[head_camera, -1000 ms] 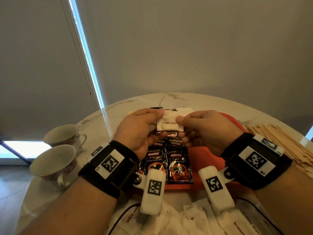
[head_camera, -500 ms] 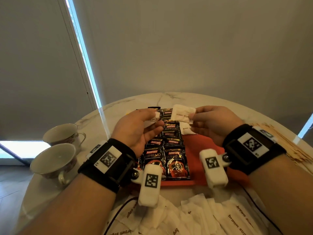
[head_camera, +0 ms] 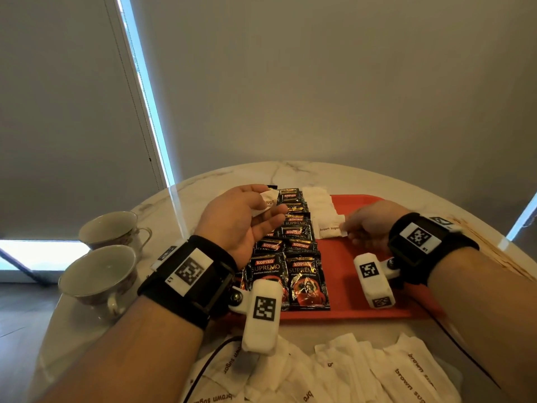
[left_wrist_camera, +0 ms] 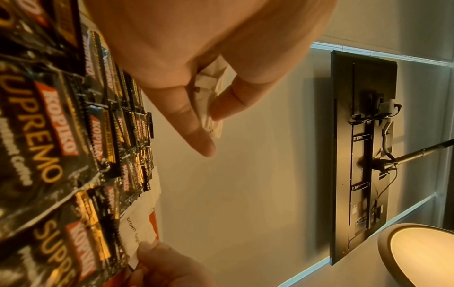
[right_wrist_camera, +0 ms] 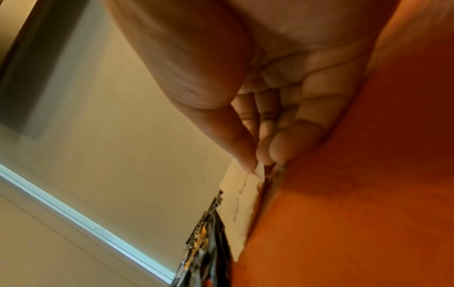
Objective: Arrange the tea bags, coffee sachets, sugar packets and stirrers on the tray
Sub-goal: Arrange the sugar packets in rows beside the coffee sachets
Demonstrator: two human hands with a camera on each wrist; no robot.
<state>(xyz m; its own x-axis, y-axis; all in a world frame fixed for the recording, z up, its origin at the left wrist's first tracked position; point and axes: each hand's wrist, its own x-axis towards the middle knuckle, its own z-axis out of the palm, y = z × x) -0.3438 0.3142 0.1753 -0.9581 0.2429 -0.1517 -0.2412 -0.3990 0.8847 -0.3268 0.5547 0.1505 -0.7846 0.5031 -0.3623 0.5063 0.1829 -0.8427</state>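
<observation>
An orange tray lies on the marble table. Black coffee sachets overlap in two columns along its left side. A column of white brown sugar packets lies to their right. My left hand hovers above the sachets and pinches a white sugar packet between thumb and fingers; the same packet looks crumpled in the left wrist view. My right hand is low on the tray and pinches the edge of the nearest sugar packet, which lies flat at the column's near end.
Two teacups stand at the table's left edge. A heap of loose brown sugar packets lies at the near edge, with a black cable across it. Wooden stirrers lie beyond my right wrist, off the tray.
My hands have parted. The right hand went down to the tray with one sugar packet and laid it in the white column. The left hand keeps another packet above the sachets.
</observation>
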